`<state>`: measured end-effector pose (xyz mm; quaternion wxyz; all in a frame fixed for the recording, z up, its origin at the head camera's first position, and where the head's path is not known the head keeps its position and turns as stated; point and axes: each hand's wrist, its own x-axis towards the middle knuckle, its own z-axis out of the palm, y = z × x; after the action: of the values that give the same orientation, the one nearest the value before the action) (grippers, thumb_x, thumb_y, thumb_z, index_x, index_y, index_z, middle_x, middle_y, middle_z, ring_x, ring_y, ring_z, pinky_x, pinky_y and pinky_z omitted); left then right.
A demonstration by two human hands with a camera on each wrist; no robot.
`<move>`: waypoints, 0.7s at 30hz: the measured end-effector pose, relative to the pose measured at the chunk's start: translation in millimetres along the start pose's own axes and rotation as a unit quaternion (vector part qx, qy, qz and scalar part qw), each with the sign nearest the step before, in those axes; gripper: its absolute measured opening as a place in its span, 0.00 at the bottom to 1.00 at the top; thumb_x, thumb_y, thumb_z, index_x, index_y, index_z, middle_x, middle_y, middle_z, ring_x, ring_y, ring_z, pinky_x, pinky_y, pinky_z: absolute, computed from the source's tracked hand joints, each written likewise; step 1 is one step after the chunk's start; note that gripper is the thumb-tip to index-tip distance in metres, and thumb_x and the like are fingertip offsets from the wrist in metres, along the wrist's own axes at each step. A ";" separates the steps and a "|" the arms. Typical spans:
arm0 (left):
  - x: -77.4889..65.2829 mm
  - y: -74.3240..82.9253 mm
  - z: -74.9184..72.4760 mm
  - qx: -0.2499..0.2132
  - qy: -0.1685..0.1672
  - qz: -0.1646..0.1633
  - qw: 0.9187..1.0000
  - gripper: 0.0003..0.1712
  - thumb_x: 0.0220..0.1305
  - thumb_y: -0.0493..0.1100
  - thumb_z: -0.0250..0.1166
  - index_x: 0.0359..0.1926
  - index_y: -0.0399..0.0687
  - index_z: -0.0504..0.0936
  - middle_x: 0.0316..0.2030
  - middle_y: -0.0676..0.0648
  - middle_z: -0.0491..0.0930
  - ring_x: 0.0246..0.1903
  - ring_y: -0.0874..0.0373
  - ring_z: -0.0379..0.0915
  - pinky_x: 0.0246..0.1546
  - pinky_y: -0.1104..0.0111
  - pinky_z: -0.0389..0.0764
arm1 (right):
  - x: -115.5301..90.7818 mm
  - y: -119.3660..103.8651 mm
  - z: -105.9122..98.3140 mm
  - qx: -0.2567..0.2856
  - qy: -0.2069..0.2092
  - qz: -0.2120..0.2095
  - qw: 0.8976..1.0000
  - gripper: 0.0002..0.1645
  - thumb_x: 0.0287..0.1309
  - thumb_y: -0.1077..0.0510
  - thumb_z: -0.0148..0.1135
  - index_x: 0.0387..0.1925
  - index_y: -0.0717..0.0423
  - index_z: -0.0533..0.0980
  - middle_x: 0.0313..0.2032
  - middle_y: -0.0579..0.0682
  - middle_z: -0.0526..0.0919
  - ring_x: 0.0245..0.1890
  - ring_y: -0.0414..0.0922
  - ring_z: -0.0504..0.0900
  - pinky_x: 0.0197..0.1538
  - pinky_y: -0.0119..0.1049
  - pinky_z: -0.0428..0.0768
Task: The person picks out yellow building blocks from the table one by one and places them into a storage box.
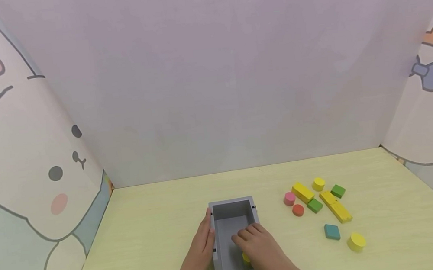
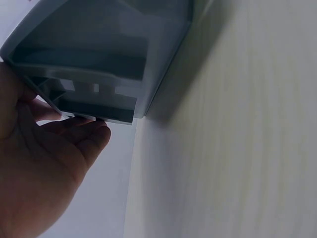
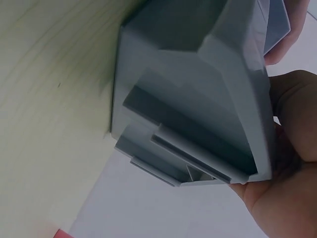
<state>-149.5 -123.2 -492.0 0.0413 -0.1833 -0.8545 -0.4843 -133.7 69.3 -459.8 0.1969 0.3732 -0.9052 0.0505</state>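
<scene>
An open-topped grey plastic box (image 1: pixel 233 222) stands at the front of the table. My left hand (image 1: pixel 200 247) lies along its left wall with the fingers fairly straight, touching the side; the left wrist view shows that hand (image 2: pixel 54 144) against the box (image 2: pixel 84 54). Over the right wall, my right hand (image 1: pixel 262 248) reaches into the box with bent fingers. A yellow round block (image 1: pixel 246 258) shows partly beneath it inside the box. Whether the fingers grip anything is hidden. In the right wrist view the box wall (image 3: pixel 188 94) covers part of that hand (image 3: pixel 287 148).
Loose blocks lie right of the box: a pink cylinder (image 1: pixel 289 199), a red disc (image 1: pixel 298 210), yellow bars (image 1: pixel 303 192), green blocks (image 1: pixel 315 205), a teal block (image 1: pixel 332 231) and yellow cylinders (image 1: pixel 356 242). A pale wall (image 1: pixel 231 85) rises behind the table.
</scene>
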 end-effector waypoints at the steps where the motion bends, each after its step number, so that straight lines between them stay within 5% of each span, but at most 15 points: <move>1: 0.0 -0.2 0.0 0.000 0.000 0.001 1.000 0.29 0.73 0.45 0.38 0.70 0.45 0.44 0.70 0.42 0.48 0.67 0.53 0.41 0.66 0.48 0.54 | 0.2 0.1 1.0 -0.002 -0.002 0.000 1.000 0.17 0.39 0.64 0.68 0.37 0.50 0.79 0.33 0.45 0.84 0.34 0.42 0.77 0.42 0.40 0.81; 21: 0.8 -0.3 0.0 0.003 -0.002 0.008 1.000 0.29 0.73 0.45 0.37 0.70 0.43 0.42 0.70 0.40 0.48 0.67 0.49 0.42 0.65 0.45 0.55 | 2.8 0.0 8.5 -0.045 -0.039 0.002 0.998 0.13 0.40 0.61 0.69 0.33 0.49 0.79 0.27 0.44 0.83 0.27 0.40 0.76 0.41 0.37 0.79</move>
<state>-150.4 -123.1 -492.0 0.0436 -0.1912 -0.8543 -0.4813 -138.3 65.4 -466.4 0.1780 0.3638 -0.9143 -0.0045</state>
